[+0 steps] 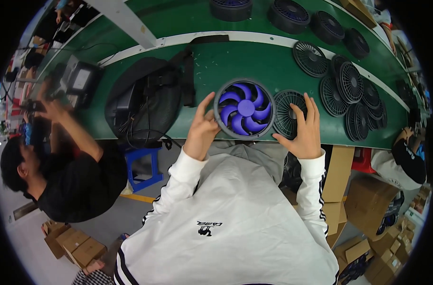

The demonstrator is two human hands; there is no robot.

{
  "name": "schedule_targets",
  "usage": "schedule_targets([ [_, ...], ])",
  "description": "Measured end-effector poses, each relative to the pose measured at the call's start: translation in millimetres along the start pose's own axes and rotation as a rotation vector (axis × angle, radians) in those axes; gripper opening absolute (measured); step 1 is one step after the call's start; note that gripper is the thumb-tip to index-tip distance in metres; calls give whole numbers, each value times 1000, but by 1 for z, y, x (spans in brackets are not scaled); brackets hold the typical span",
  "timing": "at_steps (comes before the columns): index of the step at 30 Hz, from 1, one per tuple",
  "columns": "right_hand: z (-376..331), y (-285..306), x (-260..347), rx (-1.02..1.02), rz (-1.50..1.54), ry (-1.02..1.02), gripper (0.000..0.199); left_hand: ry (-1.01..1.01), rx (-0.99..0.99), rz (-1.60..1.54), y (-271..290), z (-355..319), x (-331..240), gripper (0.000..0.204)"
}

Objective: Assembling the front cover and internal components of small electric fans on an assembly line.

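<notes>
A round fan body point(246, 108) with purple blades and a dark ring-shaped housing sits near the front edge of the green bench, blades facing up. At its left rim is my left hand point(202, 130), index finger extended and the other fingers partly bent; whether it touches the rim I cannot tell. My right hand point(304, 130) is open, fingers spread over a round black fan grille point(284, 111) to the right of the fan body. The fingertips reach across the grille, and the thumb points toward the fan body.
More black grilles point(349, 83) lie piled on the bench's right. Dark fan housings point(288, 15) line the back strip. A black backpack point(145, 102) with a cable lies on the left. A person in black point(79, 178) works at left, near a blue stool point(144, 167). Cardboard boxes point(371, 204) stand at right.
</notes>
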State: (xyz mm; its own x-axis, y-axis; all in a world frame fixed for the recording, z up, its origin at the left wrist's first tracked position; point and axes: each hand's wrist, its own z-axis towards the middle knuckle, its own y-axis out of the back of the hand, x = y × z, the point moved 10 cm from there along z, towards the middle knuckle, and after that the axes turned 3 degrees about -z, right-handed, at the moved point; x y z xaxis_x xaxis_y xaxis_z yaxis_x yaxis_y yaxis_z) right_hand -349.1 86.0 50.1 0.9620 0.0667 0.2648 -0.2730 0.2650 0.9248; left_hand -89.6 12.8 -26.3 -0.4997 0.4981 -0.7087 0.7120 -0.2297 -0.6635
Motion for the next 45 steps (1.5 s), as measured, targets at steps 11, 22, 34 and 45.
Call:
schedule_targets([
  [11, 24, -21, -22, 6, 22, -9, 101, -538, 251, 1210, -48, -4, -81, 86],
  [22, 20, -21, -30, 6, -38, -92, 107, -754, 344, 1357, -63, -4, -64, 50],
  [34, 19, -18, -27, -15, -22, -78, 105, -900, 108, 1358, -52, -20, -65, 45],
  [45, 22, -14, -38, -3, 15, -85, 102, -528, 47, 1013, -27, 11, -37, 89],
])
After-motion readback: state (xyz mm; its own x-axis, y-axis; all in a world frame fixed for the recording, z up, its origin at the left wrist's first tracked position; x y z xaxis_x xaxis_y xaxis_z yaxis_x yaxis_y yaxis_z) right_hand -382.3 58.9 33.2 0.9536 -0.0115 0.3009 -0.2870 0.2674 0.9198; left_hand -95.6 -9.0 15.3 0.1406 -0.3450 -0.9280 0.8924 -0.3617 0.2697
